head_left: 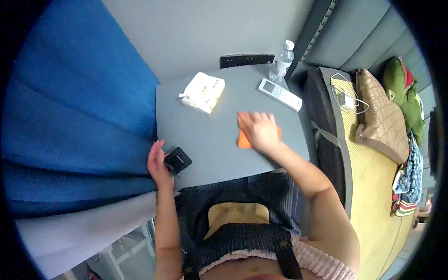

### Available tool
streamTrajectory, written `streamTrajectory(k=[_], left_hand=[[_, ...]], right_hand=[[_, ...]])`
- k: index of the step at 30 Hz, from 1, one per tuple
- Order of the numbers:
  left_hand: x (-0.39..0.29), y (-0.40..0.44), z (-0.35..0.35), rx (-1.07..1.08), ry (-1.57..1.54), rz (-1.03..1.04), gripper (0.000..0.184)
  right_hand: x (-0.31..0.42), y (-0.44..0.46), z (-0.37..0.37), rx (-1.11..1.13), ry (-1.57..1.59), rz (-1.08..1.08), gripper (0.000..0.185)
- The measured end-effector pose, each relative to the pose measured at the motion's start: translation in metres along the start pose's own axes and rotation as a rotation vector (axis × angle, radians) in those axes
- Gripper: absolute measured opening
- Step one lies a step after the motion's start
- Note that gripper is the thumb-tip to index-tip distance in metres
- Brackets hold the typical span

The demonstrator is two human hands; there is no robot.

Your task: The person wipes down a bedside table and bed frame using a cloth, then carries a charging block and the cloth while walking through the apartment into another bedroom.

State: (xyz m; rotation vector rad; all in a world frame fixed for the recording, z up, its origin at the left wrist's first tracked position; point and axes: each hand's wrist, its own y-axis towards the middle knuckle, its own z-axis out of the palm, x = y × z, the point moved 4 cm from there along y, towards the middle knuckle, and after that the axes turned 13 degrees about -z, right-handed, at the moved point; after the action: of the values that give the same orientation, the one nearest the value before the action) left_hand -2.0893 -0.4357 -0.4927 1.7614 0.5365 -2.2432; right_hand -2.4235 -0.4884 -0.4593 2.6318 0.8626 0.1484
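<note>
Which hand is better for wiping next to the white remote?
Probably the right hand: it is on the orange cloth, near the white remote. The left hand is at the table's left edge, by the black box.

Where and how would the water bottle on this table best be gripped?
Probably around the middle of the water bottle, below its white cap, coming in from its left. It stands upright and slim, so the right hand could likely wrap it; that side faces open tabletop, while the remote control lies just in front and dark trim runs close on the right.
</note>
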Motion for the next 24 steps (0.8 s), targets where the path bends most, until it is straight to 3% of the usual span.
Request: streamTrajectory(k=[3, 6, 8, 9, 13, 17, 24], left_hand=[[-0.002, -0.001, 0.002, 0.028, 0.067, 0.089, 0.035], [-0.002, 0.001, 0.001, 0.056, -0.018, 0.000, 0.035], [0.003, 0.004, -0.002, 0.019, 0.041, 0.016, 0.035], [0.005, 0.003, -0.002, 0.014, 0.038, 0.007, 0.035], [-0.002, -0.001, 0.001, 0.032, 0.042, 0.018, 0.035], [-0.002, 0.002, 0.000, 0.000, 0.072, 0.016, 0.033], [0.000, 0.000, 0.001, 0.037, 0.000, 0.005, 0.033]], right_hand=[[-0.014, 0.038, 0.015, -0.035, -0.050, 0.060, 0.037], [0.015, -0.021, -0.008, -0.090, -0.043, -0.028, 0.036], [0.030, -0.059, -0.022, 0.076, 0.076, -0.009, 0.038], [0.028, -0.054, -0.023, -0.030, 0.058, -0.034, 0.035], [0.009, 0.005, -0.003, 0.028, 0.006, 0.020, 0.032], [0.026, -0.045, -0.023, -0.018, -0.004, -0.011, 0.035], [-0.052, 0.035, 0.019, 0.065, -0.110, 0.133, 0.028]])
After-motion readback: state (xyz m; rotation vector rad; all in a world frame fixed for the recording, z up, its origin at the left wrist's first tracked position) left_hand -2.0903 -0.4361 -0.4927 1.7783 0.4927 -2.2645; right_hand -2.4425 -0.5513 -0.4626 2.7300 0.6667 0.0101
